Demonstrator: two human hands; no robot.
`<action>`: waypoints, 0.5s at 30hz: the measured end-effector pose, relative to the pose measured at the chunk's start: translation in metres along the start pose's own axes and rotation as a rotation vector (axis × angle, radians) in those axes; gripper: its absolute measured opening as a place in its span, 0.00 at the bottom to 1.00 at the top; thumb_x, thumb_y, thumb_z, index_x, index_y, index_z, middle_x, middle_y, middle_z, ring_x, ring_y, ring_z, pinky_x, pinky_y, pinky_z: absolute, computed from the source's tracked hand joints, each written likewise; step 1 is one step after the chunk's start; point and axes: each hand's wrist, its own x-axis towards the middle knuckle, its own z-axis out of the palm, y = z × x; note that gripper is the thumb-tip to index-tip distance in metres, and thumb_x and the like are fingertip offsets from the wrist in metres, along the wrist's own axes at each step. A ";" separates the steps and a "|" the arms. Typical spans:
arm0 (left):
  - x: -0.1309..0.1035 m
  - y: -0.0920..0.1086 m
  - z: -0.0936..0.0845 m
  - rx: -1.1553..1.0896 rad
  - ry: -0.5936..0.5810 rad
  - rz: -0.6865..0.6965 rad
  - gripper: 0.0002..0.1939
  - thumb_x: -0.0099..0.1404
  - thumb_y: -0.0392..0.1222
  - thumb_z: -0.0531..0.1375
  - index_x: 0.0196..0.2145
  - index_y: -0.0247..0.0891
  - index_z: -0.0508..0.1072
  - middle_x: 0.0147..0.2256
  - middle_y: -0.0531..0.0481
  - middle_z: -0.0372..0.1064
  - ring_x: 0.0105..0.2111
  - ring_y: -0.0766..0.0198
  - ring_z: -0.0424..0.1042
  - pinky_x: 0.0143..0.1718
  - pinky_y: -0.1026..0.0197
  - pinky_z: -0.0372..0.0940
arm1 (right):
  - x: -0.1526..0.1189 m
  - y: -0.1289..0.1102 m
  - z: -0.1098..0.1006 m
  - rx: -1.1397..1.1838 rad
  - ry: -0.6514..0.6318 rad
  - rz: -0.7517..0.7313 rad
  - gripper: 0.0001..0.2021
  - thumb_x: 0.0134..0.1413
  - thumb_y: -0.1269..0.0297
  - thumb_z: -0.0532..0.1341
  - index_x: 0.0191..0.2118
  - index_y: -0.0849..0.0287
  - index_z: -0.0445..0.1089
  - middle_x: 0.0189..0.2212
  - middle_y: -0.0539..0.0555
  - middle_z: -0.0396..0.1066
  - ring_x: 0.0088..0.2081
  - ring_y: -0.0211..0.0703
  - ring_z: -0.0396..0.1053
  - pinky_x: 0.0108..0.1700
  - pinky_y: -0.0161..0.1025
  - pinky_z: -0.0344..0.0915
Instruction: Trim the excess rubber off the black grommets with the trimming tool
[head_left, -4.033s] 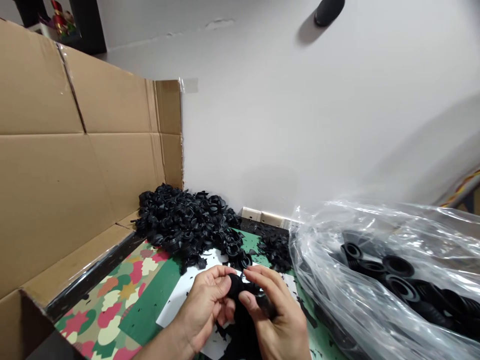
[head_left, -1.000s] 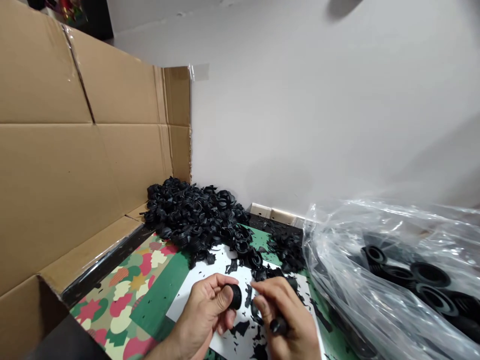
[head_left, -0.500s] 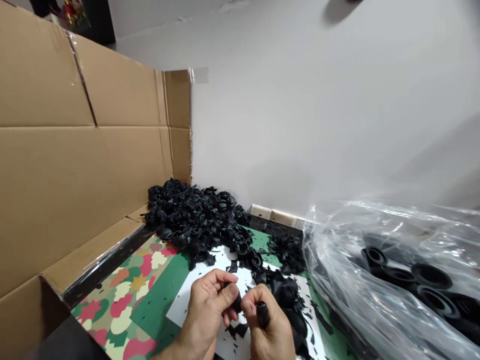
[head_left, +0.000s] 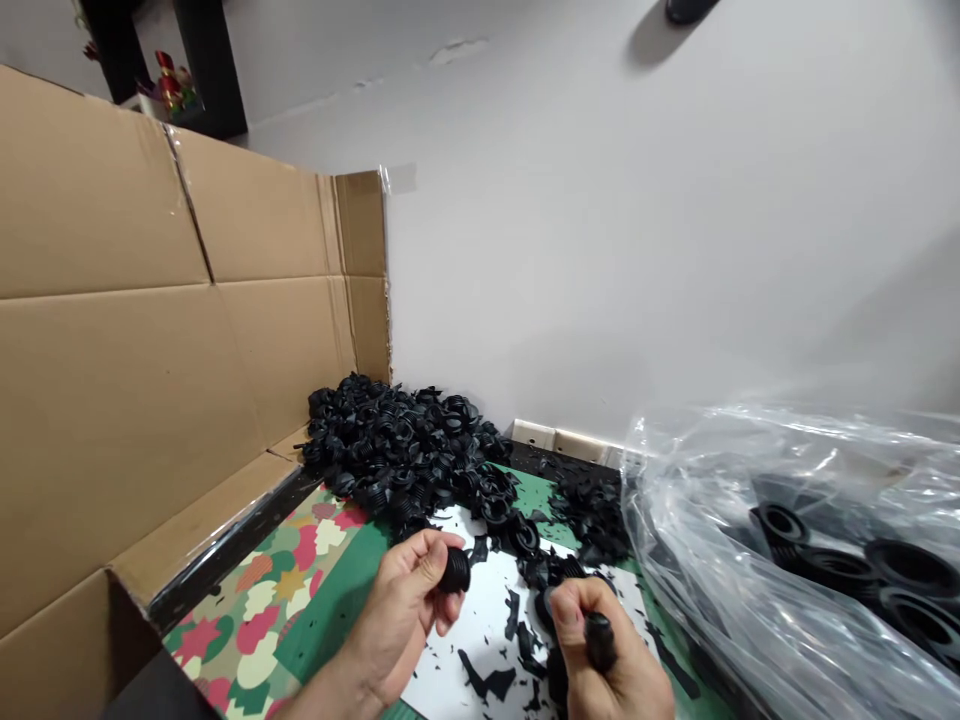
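**Ribbed piece in one hand, dark handle in the other**

The left hand (head_left: 405,612) pinches a short, ribbed, black rubbery cylinder (head_left: 456,571) above the white paper sheet (head_left: 448,662). Over the sheet's right side, the right hand (head_left: 628,668) is clenched around a dark, rounded handle (head_left: 599,640); its far end is hidden. The step seems to be work on this single piece, the hands now apart. Bringing them together would call for a steady pinch and careful alignment. Right of the sheet, a clear plastic bag (head_left: 664,505) contains black ring-ended parts (head_left: 911,568); beyond the sheet lies a loose heap of curled black pieces (head_left: 405,445).
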 end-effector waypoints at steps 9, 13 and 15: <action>-0.009 -0.003 -0.002 -0.145 -0.164 -0.063 0.21 0.41 0.36 0.74 0.35 0.33 0.77 0.20 0.53 0.67 0.17 0.73 0.63 0.17 0.71 0.53 | -0.005 0.009 0.004 0.028 -0.054 -0.021 0.05 0.55 0.63 0.56 0.31 0.54 0.67 0.25 0.50 0.68 0.27 0.43 0.66 0.31 0.36 0.62; -0.008 -0.005 -0.002 -0.242 -0.153 -0.094 0.20 0.46 0.37 0.72 0.39 0.33 0.78 0.32 0.45 0.73 0.23 0.66 0.71 0.18 0.69 0.59 | -0.005 0.011 0.005 0.061 -0.056 -0.047 0.03 0.55 0.65 0.57 0.33 0.54 0.68 0.28 0.51 0.69 0.29 0.43 0.66 0.33 0.36 0.62; -0.008 -0.006 -0.002 -0.275 -0.183 -0.125 0.19 0.50 0.38 0.70 0.42 0.33 0.77 0.34 0.42 0.75 0.25 0.62 0.73 0.18 0.68 0.59 | -0.005 0.010 0.004 0.054 -0.090 -0.018 0.05 0.56 0.63 0.57 0.32 0.54 0.68 0.26 0.51 0.69 0.28 0.43 0.66 0.31 0.35 0.62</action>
